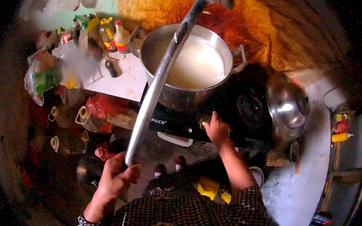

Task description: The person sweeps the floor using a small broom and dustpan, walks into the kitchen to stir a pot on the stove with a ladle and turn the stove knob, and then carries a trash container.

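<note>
My left hand (117, 177) is wrapped round the lower end of a long metal ladle handle (154, 93), which rises past the pot to the top of the view. Behind the handle, a large two-handled steel pot (181, 97) holds a cloudy whitish liquid (199, 62) and stands on a black stove (170, 122). At the stove's front panel is my right hand (217, 128), its index finger and thumb apart, close to a small control; whether it touches the control is unclear. The hand holds nothing visible.
Two sauce bottles (121, 37), a small dark object (110, 68) and plastic bags (73, 61) are left of the pot. A shiny metal lid or bowl (287, 104) lies at the right. Large jugs (92, 122) stand below the white counter (126, 82).
</note>
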`<state>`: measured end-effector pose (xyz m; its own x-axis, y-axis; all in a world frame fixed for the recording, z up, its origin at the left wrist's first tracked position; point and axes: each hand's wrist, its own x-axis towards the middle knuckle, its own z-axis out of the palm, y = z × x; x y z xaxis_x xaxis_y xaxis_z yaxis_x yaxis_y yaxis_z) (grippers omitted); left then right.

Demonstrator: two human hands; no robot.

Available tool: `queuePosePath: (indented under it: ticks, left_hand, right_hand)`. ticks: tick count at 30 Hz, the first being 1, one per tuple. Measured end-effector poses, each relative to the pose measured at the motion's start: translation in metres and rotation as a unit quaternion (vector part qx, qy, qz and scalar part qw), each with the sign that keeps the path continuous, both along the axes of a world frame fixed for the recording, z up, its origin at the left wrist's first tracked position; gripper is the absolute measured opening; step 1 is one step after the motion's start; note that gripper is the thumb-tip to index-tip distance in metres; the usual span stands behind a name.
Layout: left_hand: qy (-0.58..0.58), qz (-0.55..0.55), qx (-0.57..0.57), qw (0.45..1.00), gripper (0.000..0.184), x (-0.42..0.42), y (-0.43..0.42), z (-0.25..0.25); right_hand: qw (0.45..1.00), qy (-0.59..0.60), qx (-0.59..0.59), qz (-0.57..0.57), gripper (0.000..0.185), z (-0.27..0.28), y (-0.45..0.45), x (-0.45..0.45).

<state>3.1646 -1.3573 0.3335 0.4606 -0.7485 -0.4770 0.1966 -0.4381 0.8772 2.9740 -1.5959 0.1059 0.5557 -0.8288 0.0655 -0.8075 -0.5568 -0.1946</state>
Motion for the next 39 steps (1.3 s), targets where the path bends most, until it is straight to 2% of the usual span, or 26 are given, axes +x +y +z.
queuePosePath:
  ticks: [1,4,7,10,12,14,15,16,19,21,22,25,26,27,28,29,32,34,35,36,38,39]
  left_hand:
    - [0.024,-0.016,0.001,1.000,0.012,-0.002,0.001,0.004]
    - [0.089,-0.049,0.042,0.994,0.012,-0.002,0.000,0.022]
    - [0.153,-0.108,0.039,0.982,0.011,-0.001,0.002,0.020]
    - [0.246,-0.060,0.015,0.967,0.011,0.001,-0.006,0.016]
    - [0.305,-0.074,-0.011,0.949,0.011,0.003,-0.018,0.010]
    - [0.252,-0.080,-0.003,0.964,0.014,0.000,-0.036,0.017]
    - [0.290,-0.088,-0.010,0.953,0.016,0.000,-0.044,0.016]
    - [0.326,-0.094,-0.012,0.940,0.018,0.002,-0.051,0.013]
    - [0.350,-0.125,-0.006,0.928,0.024,0.005,-0.072,-0.013]
    - [0.372,-0.124,-0.002,0.920,0.026,0.004,-0.084,-0.016]
    - [0.434,-0.213,-0.039,0.875,0.027,0.021,-0.096,-0.038]
    - [0.445,-0.194,-0.016,0.874,0.030,0.017,-0.111,-0.039]
    - [0.428,-0.186,-0.014,0.884,0.031,0.020,-0.119,-0.040]
    - [0.425,-0.259,-0.023,0.867,0.040,0.036,-0.135,-0.060]
    - [0.422,-0.223,-0.004,0.879,0.049,0.022,-0.130,-0.048]
    - [0.400,-0.242,-0.034,0.883,0.053,0.014,-0.126,-0.046]
    - [0.378,-0.247,-0.097,0.887,0.068,-0.032,-0.088,-0.035]
    - [0.413,-0.136,-0.090,0.896,0.063,-0.063,-0.054,-0.055]
    - [0.401,-0.217,-0.149,0.877,0.058,-0.083,-0.025,-0.074]
    - [0.465,-0.209,-0.084,0.856,0.056,-0.091,-0.017,-0.102]
    - [0.486,-0.171,0.037,0.856,0.049,-0.134,0.033,-0.138]
    - [0.533,-0.200,0.092,0.817,0.050,-0.135,0.036,-0.193]
  right_hand:
    - [0.996,-0.059,-0.062,0.013,0.046,-0.006,0.009,-0.010]
    - [0.994,-0.088,0.066,0.007,0.054,-0.007,0.048,-0.047]
    - [0.988,-0.014,0.150,-0.037,0.052,-0.033,0.095,-0.108]
    - [0.974,-0.032,0.169,-0.146,0.046,-0.013,0.154,-0.146]
    - [0.978,0.065,0.141,-0.140,0.043,-0.065,0.192,-0.185]
    - [0.964,0.073,0.172,-0.192,0.042,-0.055,0.217,-0.197]
    - [0.946,0.030,0.214,-0.243,0.041,-0.002,0.222,-0.179]
    - [0.922,-0.016,0.256,-0.291,0.041,0.027,0.229,-0.170]
    - [0.953,-0.078,0.113,-0.272,0.037,0.015,0.264,-0.182]
    - [0.967,-0.129,0.051,-0.215,0.037,-0.014,0.277,-0.202]
    - [0.971,-0.150,0.019,-0.186,0.036,-0.022,0.287,-0.212]
    - [0.976,-0.128,0.005,-0.178,0.039,-0.002,0.315,-0.228]
    - [0.977,-0.072,0.003,-0.201,0.039,-0.008,0.330,-0.235]
    - [0.975,-0.017,0.002,-0.221,0.040,-0.018,0.346,-0.242]
    - [0.971,-0.003,0.015,-0.240,0.041,-0.023,0.363,-0.249]
    - [0.965,0.011,0.027,-0.259,0.041,-0.028,0.380,-0.256]
    - [0.941,-0.074,0.093,-0.317,0.038,-0.032,0.432,-0.281]
    - [0.916,-0.129,0.130,-0.358,0.036,-0.015,0.477,-0.289]
    - [0.899,-0.124,0.175,-0.382,0.035,-0.003,0.501,-0.292]
    - [0.881,-0.119,0.221,-0.402,0.034,0.014,0.520,-0.294]
    - [0.853,-0.105,0.263,-0.439,0.034,0.008,0.564,-0.300]
    - [0.843,-0.094,0.263,-0.459,0.035,-0.009,0.596,-0.311]
